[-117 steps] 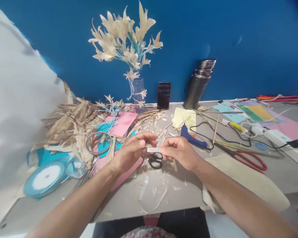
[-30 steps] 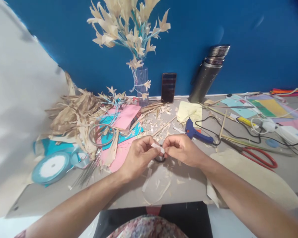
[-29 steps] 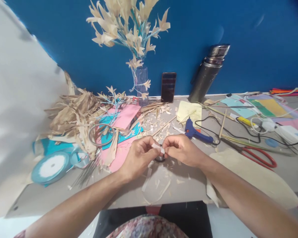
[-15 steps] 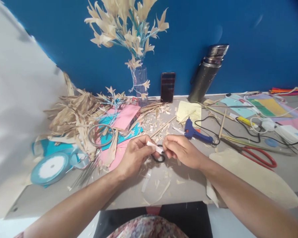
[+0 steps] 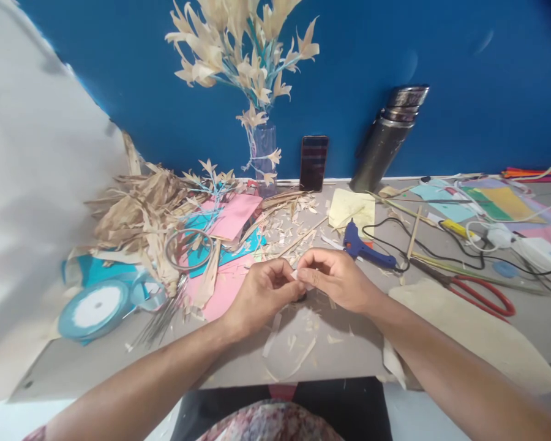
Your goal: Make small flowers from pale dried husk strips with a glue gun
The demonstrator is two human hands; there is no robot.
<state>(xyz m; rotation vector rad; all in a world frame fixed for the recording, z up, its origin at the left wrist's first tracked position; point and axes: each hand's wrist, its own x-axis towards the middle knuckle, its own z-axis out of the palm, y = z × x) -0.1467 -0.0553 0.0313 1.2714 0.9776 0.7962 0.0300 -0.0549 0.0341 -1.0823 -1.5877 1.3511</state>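
Observation:
My left hand [image 5: 269, 291] and my right hand [image 5: 333, 278] meet over the middle of the table, fingertips pinched together. Between them is a small white strip [image 5: 296, 275], mostly covered by the fingers; its material cannot be made out. A bit of a dark object shows under the fingertips, largely hidden. Pale husk scraps [image 5: 298, 340] lie on the table below and around both hands. Beyond my right hand rests a blue glue gun [image 5: 367, 250] with its black cord.
At left are a blue ribbon spool [image 5: 94, 309], thin wires [image 5: 165, 315] and dried corn husks [image 5: 138, 214]. Husk flowers stand in a clear vase [image 5: 265, 153]. A phone [image 5: 313, 162] and a flask [image 5: 388, 144] lean on the wall. Red-handled scissors [image 5: 482, 294] lie at right.
My hands have come closer together, and their fingertips now cover most of the white strip. The dark looped object beneath is now nearly hidden. The view has shifted slightly.

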